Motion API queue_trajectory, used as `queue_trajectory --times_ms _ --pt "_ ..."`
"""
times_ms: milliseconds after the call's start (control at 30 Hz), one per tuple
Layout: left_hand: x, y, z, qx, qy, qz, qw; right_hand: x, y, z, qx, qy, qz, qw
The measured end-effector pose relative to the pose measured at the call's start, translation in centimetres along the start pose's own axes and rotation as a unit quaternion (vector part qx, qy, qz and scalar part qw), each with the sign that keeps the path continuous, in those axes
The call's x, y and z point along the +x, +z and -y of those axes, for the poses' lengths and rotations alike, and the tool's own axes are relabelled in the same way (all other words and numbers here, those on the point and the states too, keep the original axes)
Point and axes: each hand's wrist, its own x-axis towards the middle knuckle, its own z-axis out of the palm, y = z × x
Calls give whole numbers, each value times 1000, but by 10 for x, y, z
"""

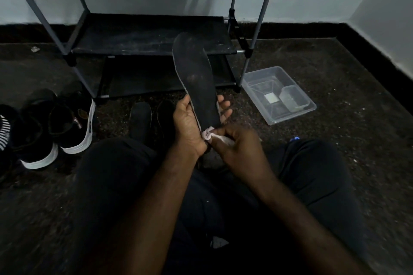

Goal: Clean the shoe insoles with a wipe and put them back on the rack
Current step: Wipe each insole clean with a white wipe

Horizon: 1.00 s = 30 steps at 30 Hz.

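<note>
The rack (152, 35) stands on the floor (335, 140) at upper centre. Shoes (55, 127) sit at the left edge and a container (279, 95) at centre right, beside the rack's foot. At centre, before the rack, the insole (196, 77) rises from the left hand (190, 122). The wipe (209, 136) is at its lower end, in the right hand (241, 149).
</note>
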Motion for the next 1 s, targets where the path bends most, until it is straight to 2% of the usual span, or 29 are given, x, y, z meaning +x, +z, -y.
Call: queue_trajectory --times_ms 67,133,267,333,433,600,767,900,1000 --pt "-1 2 -1 -2 11 -5 1000 7 -4 -4 -53 7 -55 997" --pt "-2 4 -2 -9 21 -19 1000 12 -5 -4 -74 13 -73 994" --pt "-2 4 -8 -31 31 -36 998 3 5 7 -35 -26 6 999" --pt "-2 4 -9 -27 30 -30 999 5 2 3 -52 -30 -6 998" --pt "-3 3 -7 -10 27 -35 999 12 -2 -3 -92 11 -53 994" --pt "-3 2 -13 -27 30 -35 999 -1 7 6 -35 -37 16 999" --pt "-5 3 -11 -32 29 -26 999 8 2 -2 -51 -13 -28 998" --pt "-5 2 -15 -46 31 -19 998 -3 9 9 -20 -40 22 999" --pt "-5 3 -14 -40 40 -15 998 6 4 0 -18 -11 -26 999"
